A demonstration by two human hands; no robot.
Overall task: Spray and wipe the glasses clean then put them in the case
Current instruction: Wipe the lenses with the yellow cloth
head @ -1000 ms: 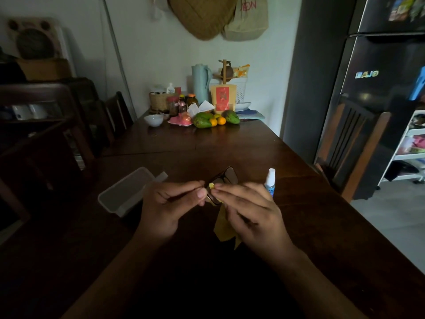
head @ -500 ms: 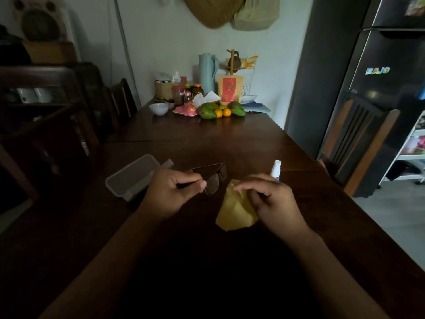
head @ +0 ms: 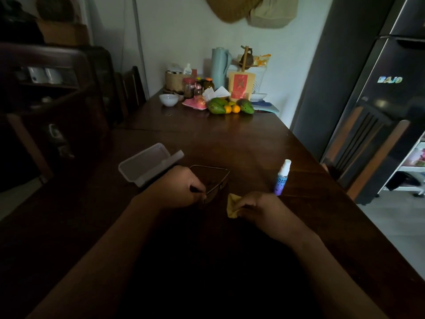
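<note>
My left hand (head: 179, 187) pinches the dark-framed glasses (head: 216, 180) by one end, low over the dark wooden table (head: 230, 143); their arms are unfolded and point away from me. To the right, my right hand (head: 264, 208) is closed on a crumpled yellow cloth (head: 233, 204), apart from the glasses. A clear plastic case (head: 147, 165) lies open just behind my left hand. The small spray bottle (head: 282, 178), blue and purple with a white cap, stands upright behind my right hand.
Fruit (head: 230, 107), a white bowl (head: 169, 99), jars, a jug (head: 219, 66) and packets crowd the table's far end by the wall. Wooden chairs stand on the left (head: 132, 88) and right (head: 368, 143). A dark fridge (head: 391, 77) is at the right.
My hands have parted: the cloth came off the lens and moved right with my right hand. My left hand lowered the glasses toward the table. The camera tilted down.
</note>
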